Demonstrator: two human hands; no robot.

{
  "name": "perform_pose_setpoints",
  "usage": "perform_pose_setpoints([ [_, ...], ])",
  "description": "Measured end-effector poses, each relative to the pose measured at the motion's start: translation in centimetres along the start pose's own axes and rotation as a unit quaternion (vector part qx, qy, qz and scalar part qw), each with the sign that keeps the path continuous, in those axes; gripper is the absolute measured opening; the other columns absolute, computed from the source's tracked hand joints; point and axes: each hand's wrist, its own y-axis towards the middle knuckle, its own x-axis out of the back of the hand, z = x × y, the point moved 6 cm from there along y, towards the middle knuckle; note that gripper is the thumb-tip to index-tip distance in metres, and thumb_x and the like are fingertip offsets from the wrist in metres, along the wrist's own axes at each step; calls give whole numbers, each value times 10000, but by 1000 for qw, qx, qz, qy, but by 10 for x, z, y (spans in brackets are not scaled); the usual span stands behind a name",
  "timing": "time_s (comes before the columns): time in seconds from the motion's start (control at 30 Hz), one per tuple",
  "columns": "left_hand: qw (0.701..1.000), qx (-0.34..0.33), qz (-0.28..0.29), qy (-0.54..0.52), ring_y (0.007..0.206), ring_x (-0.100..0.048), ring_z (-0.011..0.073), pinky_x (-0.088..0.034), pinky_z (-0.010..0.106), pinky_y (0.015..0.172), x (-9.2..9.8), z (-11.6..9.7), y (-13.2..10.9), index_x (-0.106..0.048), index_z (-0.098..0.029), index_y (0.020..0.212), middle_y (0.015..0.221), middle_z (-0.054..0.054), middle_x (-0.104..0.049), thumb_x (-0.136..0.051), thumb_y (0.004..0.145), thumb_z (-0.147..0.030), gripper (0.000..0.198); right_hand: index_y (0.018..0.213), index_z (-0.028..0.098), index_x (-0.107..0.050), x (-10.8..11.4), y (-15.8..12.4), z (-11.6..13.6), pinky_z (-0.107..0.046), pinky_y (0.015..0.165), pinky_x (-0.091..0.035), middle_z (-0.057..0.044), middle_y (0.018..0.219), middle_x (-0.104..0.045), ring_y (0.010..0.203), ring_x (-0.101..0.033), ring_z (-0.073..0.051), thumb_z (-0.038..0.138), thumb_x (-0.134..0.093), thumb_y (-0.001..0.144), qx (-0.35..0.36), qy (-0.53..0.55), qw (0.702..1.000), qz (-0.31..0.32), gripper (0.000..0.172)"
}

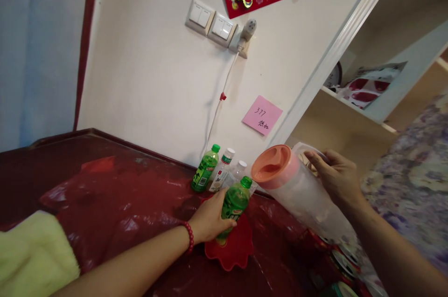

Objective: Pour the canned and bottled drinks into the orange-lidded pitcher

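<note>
My left hand (pixel 209 217), with a red bead bracelet (pixel 190 237) at the wrist, is wrapped round a green plastic bottle (pixel 238 200) with a green cap. The bottle is over a red scalloped dish (pixel 234 250); whether it touches the dish I cannot tell. On the right, my right hand (pixel 338 173) grips the handle of a translucent pitcher (pixel 311 201) with an orange-pink lid. The pitcher is tilted, lid toward the left. Behind the left hand stand another green bottle (pixel 206 169), a white-capped bottle with a printed label (pixel 223 170) and a clear white-capped bottle (pixel 236 175).
Several drink cans (pixel 341 264) stand at the lower right below the pitcher. A yellow cloth (pixel 37 257) lies at the left on the dark red table (pixel 115 194). A white cable (pixel 219 106) hangs from a wall plug behind the bottles. Open shelves (pixel 360 110) are at the right.
</note>
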Motion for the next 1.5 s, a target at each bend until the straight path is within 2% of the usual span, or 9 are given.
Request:
perform_pose_setpoints([
  [0.27,1000,-3,-4,-1,1295,-574,324,-436,432,1100,0,1,-1,-470,-221,1416,1399,115,-618,-749,693,-227,775,653,212,-624,0,2,13,-270,517,-299,34,566,-473,573,-413,-138,706,-693,762,45,-31,998,10,510],
  [0.53,1000,-6,-1,-2,1299,-570,328,-436,443,1094,0,4,0,-473,-232,1417,1415,122,-606,-765,689,-256,785,596,223,-555,-1,4,32,-286,510,-218,43,552,-381,551,-341,-133,698,-686,771,89,-32,995,11,523],
  [0.83,1000,-2,-2,-3,1299,-571,334,-432,455,1109,0,4,0,-467,-241,1426,1435,121,-595,-766,685,-240,799,662,225,-627,-3,10,35,-289,521,-242,44,559,-403,564,-368,-139,727,-692,753,100,-44,994,23,514],
  [1.5,1000,-2,-6,1,1287,-580,333,-441,444,1092,-2,7,0,-482,-224,1417,1416,124,-608,-773,678,-265,796,723,230,-682,-7,13,45,-290,525,-260,40,561,-416,567,-390,-146,732,-684,769,138,-69,988,33,504],
])
